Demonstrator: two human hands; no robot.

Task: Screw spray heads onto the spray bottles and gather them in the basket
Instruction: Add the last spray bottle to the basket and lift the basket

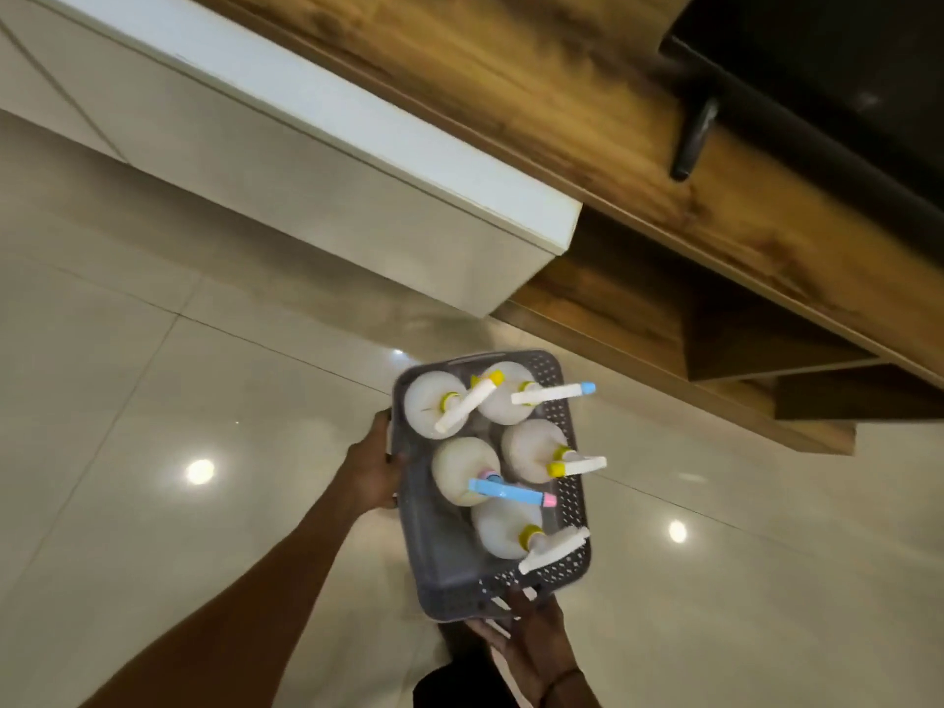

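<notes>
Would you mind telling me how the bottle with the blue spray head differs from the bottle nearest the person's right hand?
The blue-headed bottle sits mid-basket on the left-hand side; the near bottle stands at the end by the right hand. The first has a light blue spray head with a pink tip; the second has a white head on a yellow collar. Both are white, upright, capped, and inside the grey basket, which the left hand and right hand carry.

Five spray bottles, five spray heads, one basket, two hands
</notes>
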